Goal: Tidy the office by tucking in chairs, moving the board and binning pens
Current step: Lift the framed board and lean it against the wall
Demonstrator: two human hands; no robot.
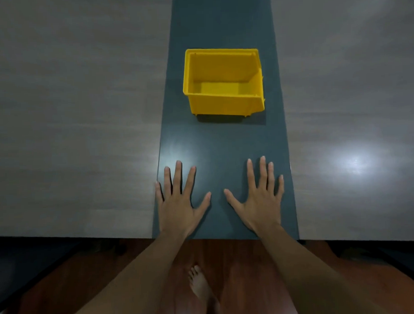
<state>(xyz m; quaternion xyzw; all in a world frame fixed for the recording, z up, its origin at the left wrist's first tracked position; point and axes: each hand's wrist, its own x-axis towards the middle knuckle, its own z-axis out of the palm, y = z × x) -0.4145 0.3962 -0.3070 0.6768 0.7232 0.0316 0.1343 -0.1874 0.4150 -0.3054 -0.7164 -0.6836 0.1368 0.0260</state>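
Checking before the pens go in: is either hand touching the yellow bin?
Apart. The head view shows the left hand and right hand spread flat, with bare dark strip between their fingertips and the yellow bin.

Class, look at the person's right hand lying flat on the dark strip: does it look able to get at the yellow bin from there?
Probably yes. The right hand lies open on the dark strip, and only bare strip shows between it and the yellow bin ahead, so nothing blocks a forward reach.
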